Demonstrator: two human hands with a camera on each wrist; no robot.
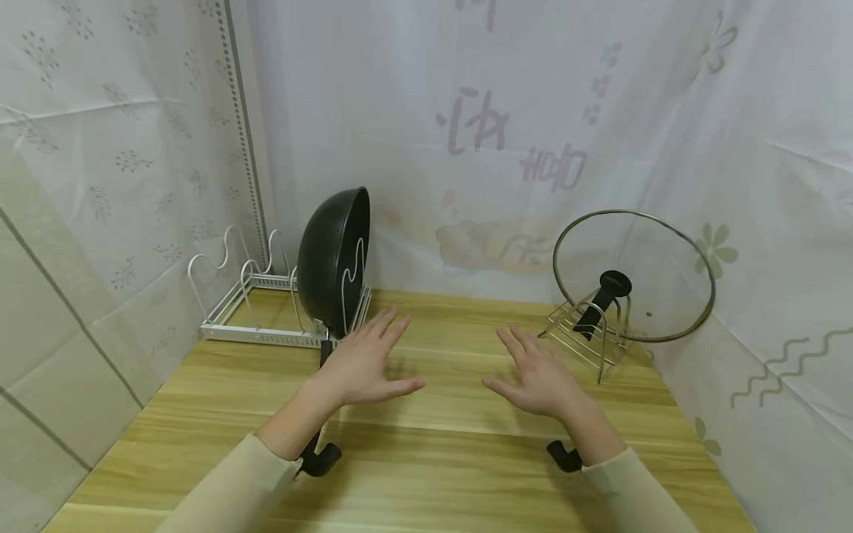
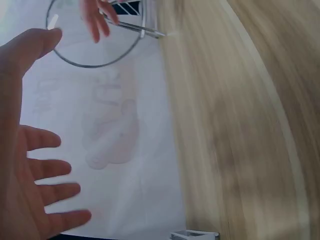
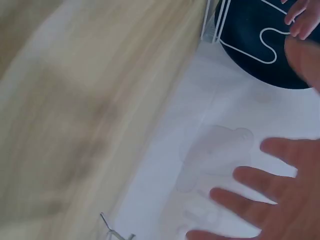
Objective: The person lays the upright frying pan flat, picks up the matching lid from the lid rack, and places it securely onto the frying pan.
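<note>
My left hand [image 1: 363, 363] hovers over the table with fingers spread, holding nothing. It is nearest to a black wok [image 1: 326, 259], which stands on edge in a white wire rack [image 1: 263, 334]. The wok's handle is partly hidden behind my left hand and forearm. Opposite, my right hand [image 1: 543, 377] is likewise spread and holds nothing. Just beyond it, a glass lid [image 1: 656, 274] with a metal rim and a black knob leans in a small wire stand [image 1: 603, 348]. In the right wrist view, the dark wok [image 3: 250, 60] shows behind the rack's wires.
The wooden table [image 1: 426, 474] reaches back to a pale printed curtain [image 1: 413, 148]. More patterned cloth [image 1: 786, 222] covers the right side, and a similar sheet [image 1: 133, 185] hangs at left. The rack's left slots have bare wire loops [image 1: 226, 255].
</note>
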